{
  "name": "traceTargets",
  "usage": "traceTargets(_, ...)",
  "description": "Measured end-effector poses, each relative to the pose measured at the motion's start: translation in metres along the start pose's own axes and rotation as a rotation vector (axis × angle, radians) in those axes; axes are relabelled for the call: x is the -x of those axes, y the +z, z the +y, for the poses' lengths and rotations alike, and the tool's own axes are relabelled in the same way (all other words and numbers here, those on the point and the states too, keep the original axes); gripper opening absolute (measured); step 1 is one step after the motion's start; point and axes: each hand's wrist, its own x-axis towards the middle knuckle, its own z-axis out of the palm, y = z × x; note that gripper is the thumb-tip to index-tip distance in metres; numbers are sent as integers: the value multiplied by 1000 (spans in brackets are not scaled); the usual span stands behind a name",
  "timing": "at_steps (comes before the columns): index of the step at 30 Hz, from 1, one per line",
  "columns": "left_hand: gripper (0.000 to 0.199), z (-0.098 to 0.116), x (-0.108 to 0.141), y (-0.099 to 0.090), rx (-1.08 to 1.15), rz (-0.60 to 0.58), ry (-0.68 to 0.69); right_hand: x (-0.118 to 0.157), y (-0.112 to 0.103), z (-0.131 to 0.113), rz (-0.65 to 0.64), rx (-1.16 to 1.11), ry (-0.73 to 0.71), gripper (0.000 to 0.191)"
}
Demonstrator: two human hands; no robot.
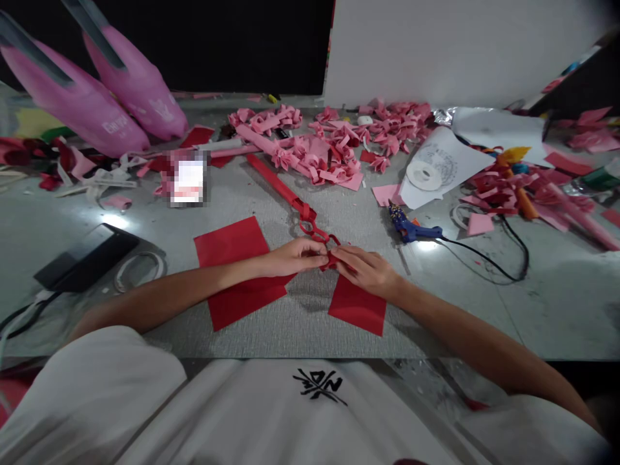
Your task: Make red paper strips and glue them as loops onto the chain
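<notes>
Shirt: is hanging below left hand, right hand.
Grip: both are pinching red piece, almost closed.
Red piece: is looking light, crushable, best edge-held.

White lettering runs across the left pink object; it seems to begin with "CH", but the rest is too blurred to read. The right pink object bears a white mark, also unclear. A bold black brush-style sign, which I cannot decipher, stands on the shirt. Fine print on the white sheet is illegible.
</notes>
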Motion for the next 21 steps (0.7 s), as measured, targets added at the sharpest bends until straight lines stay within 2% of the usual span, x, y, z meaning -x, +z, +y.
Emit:
traceTargets(4,42,3,1,-1,34,21,-69,1,1,2,18,-70,-36,30)
traceTargets(8,47,0,-2,-3,-25,-7,26,6,0,4,-12,-66,-134,36)
traceTargets(12,47,-5,-4,-5,-30,-9,89,8,-3,5,-50,-80,-157,38)
traceTargets(16,47,-7,-4,-3,-26,53,67,7,-2,6,-51,-92,-121,39)
traceTargets(21,45,-8,-1,-2,63,66,-57,3,0,7,-82,-82,37,33)
